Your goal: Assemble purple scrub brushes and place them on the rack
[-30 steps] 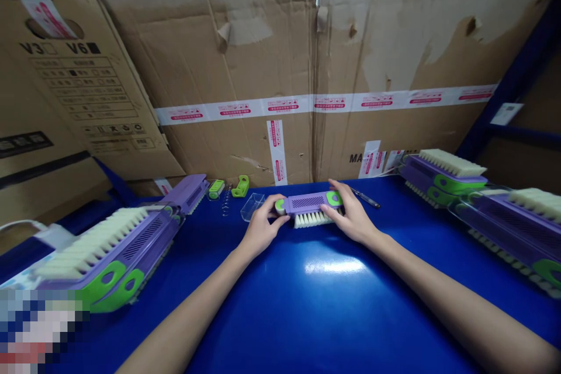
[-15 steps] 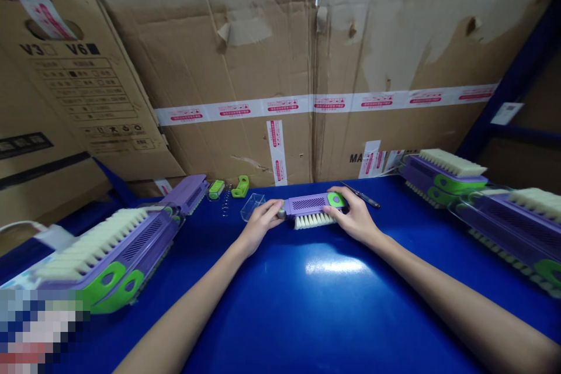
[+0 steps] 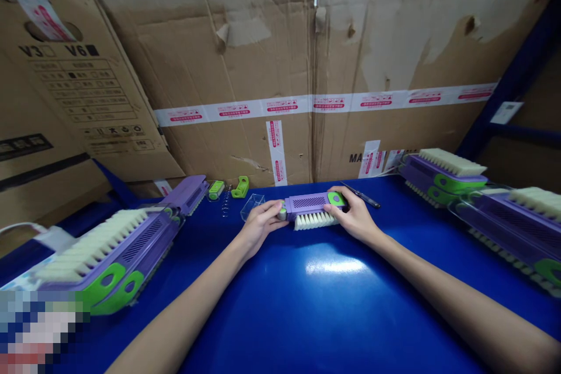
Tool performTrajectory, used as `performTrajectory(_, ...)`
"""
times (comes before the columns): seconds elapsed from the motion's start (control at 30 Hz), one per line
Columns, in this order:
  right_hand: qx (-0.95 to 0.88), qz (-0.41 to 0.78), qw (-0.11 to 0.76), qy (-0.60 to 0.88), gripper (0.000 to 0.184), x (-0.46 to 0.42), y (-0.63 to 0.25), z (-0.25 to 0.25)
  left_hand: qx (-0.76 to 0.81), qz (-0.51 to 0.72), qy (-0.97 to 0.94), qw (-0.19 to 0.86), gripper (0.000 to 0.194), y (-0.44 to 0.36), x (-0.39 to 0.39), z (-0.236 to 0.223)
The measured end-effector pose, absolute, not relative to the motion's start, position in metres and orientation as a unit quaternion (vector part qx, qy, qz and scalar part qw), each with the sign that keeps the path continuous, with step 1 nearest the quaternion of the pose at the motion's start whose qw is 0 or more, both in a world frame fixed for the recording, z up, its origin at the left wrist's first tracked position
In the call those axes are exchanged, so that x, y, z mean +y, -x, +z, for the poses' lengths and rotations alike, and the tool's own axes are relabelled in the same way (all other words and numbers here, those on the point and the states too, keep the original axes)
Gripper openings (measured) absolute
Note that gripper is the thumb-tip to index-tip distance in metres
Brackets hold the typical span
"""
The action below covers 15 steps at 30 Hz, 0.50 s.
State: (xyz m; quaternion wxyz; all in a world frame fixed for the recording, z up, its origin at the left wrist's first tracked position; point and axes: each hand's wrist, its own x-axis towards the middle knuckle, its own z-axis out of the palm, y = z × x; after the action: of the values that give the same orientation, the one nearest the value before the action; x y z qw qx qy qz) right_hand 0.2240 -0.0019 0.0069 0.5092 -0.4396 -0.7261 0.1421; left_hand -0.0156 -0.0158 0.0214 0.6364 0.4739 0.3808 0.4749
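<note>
Between my hands, a purple brush (image 3: 309,204) with green ends lies lengthwise, its cream bristles (image 3: 314,221) facing down and toward me. My left hand (image 3: 263,217) pinches the small grey-and-green piece at the brush's left end. Around the green right end, my right hand (image 3: 352,210) is closed, thumb on the near side. Just behind my left hand stands a small clear plastic box (image 3: 252,205), partly covered by it. A dark pen-like tool (image 3: 367,198) rests on the table beyond my right hand.
Further left lie a metal spring (image 3: 227,201), a green bracket (image 3: 241,187), a green-and-grey part (image 3: 216,190) and a purple casing (image 3: 193,194). Purple brushes are stacked at left (image 3: 127,245) and right (image 3: 442,178). Cardboard (image 3: 245,58) walls the back of the blue table (image 3: 333,315).
My left hand's fingers have shifted slightly on the left end of the brush, and more of the grey piece shows. The brush and my right hand stay nearly in place.
</note>
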Motion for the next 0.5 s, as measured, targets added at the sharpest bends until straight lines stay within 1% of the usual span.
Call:
performTrajectory(0.27, -0.698, 0.161, 0.524, 0.461, 0.035, 0.0009, -0.2217, 0.0049, 0.385, 0.492, -0.470, 0.624, 0.048, 0.0119, -0.0137, 0.0171)
performTrajectory(0.37, -0.696, 0.164, 0.523, 0.464, 0.035, 0.0014, -0.2223, 0.0047, 0.386, 0.491, -0.470, 0.624, 0.047, 0.0120, -0.0136, 0.0152)
performTrajectory(0.5, -0.693, 0.158, 0.528, 0.465, 0.036, 0.0023, -0.2238, 0.0043, 0.418, 0.495, -0.486, 0.587, 0.049, 0.0099, -0.0160, 0.0147)
